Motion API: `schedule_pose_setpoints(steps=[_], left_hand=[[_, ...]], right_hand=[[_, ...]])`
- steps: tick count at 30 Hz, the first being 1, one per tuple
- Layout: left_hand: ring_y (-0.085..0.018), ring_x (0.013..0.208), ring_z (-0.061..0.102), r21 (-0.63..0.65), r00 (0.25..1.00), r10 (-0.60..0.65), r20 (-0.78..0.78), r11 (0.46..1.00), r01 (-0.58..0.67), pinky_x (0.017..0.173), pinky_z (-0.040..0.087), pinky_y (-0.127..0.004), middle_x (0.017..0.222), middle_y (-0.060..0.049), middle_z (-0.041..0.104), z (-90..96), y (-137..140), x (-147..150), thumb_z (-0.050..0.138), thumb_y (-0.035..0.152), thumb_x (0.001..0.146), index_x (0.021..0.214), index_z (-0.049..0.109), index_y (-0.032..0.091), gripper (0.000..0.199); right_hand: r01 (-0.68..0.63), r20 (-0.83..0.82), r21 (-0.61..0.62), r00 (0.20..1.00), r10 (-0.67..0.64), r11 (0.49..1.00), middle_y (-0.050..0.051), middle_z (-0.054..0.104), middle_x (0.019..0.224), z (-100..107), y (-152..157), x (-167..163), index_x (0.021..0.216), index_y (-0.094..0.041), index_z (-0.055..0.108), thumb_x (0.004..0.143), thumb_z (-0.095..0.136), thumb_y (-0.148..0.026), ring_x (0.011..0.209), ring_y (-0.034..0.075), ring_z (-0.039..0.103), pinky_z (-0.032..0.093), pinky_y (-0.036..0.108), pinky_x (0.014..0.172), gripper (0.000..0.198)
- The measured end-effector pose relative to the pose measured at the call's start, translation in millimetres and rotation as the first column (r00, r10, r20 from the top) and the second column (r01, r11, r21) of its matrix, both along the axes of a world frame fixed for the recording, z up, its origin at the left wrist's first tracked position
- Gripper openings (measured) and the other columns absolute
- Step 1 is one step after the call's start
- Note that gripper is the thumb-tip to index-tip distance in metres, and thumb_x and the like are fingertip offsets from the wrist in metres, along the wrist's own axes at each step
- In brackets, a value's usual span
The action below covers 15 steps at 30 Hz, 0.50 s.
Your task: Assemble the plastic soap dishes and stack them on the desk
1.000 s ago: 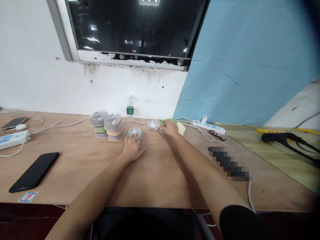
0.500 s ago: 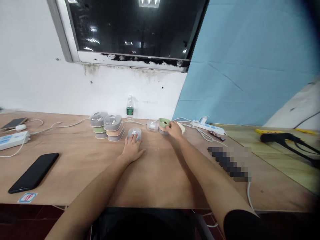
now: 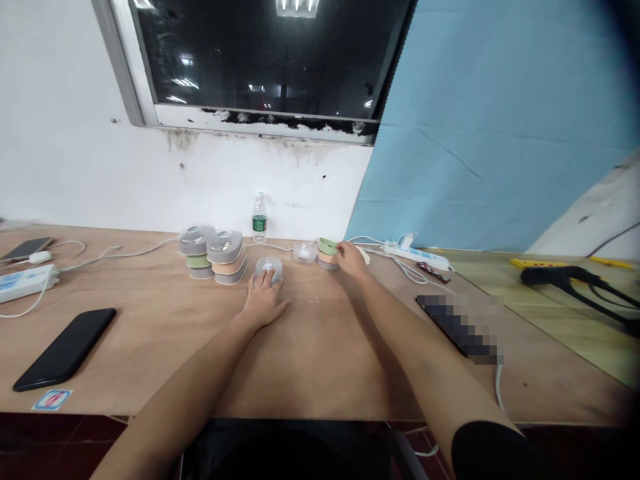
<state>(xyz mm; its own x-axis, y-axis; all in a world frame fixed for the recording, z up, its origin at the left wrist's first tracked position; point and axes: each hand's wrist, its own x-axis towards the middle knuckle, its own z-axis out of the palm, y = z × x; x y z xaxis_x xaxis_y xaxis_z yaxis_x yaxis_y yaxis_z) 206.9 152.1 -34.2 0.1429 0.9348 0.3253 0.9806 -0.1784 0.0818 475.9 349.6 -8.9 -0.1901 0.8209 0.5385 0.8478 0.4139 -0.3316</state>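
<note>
My left hand (image 3: 264, 300) lies with spread fingers on a small clear, rounded lid (image 3: 270, 263) that rests on the table. At the small stack's right side, my right hand (image 3: 353, 259) pinches the edge of a green container (image 3: 329, 247). This green piece is tilted, its right side lifted, above a peach container (image 3: 327, 259) and a grey container (image 3: 327, 265). Another clear lid (image 3: 305, 252) sits just left of that stack. Two taller stacks, a green-and-grey stack (image 3: 199, 260) and a peach-and-grey stack (image 3: 229, 267), stand left of my left hand, topped by translucent lids.
A plastic bottle (image 3: 259, 220) stands by the wall. A black phone (image 3: 67, 348) lies at front left, and a dark, partly pixelated device (image 3: 457, 328) at right. Power strips (image 3: 423, 257) and white cables run along the back. A black-handled tool (image 3: 560, 275) lies far right.
The green container has tipped on top of the small stack, its right edge raised by my right hand. My left hand stays on the clear lid.
</note>
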Motion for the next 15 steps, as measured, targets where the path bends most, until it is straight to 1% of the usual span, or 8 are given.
schedule_pose_setpoints(steps=[4, 10, 15], left_hand=[[-0.035, 0.142, 0.022, -0.010, 1.000, 0.007, 0.002, 1.000, -0.007, 0.113, 0.012, -0.057, 0.154, -0.015, 0.028, -0.2, 0.3, 0.2, 0.051, 0.057, 0.084, 0.127, 0.055, 0.024, 0.055], [-0.034, 0.141, 0.023, -0.001, 1.000, 0.006, 0.004, 1.000, -0.005, 0.113, 0.013, -0.057, 0.153, -0.014, 0.030, 0.0, 0.4, 0.3, 0.052, 0.057, 0.083, 0.125, 0.057, 0.024, 0.053], [-0.033, 0.141, 0.023, 0.005, 1.000, 0.004, 0.004, 1.000, -0.004, 0.113, 0.013, -0.056, 0.153, -0.013, 0.030, -0.5, 0.2, -0.4, 0.052, 0.057, 0.083, 0.125, 0.057, 0.024, 0.054]], right_hand=[[-0.024, 0.010, -0.002, 1.000, 0.024, 1.000, 0.007, 0.059, 0.099, 0.8, 3.6, 2.9, 0.096, -0.020, 0.061, 0.074, 0.044, -0.011, 0.093, 0.022, 0.055, 0.044, 0.032, 0.082, 0.029], [0.029, 0.005, 0.009, 1.000, -0.029, 1.000, 0.006, 0.058, 0.097, 1.0, 0.2, 1.6, 0.091, -0.021, 0.062, 0.072, 0.048, -0.016, 0.088, 0.021, 0.055, 0.044, 0.031, 0.078, 0.024], [0.008, 0.013, 0.028, 1.000, -0.008, 1.000, 0.006, 0.058, 0.095, -0.4, -0.7, 0.8, 0.088, -0.020, 0.062, 0.071, 0.048, -0.014, 0.091, 0.021, 0.054, 0.044, 0.031, 0.080, 0.023]])
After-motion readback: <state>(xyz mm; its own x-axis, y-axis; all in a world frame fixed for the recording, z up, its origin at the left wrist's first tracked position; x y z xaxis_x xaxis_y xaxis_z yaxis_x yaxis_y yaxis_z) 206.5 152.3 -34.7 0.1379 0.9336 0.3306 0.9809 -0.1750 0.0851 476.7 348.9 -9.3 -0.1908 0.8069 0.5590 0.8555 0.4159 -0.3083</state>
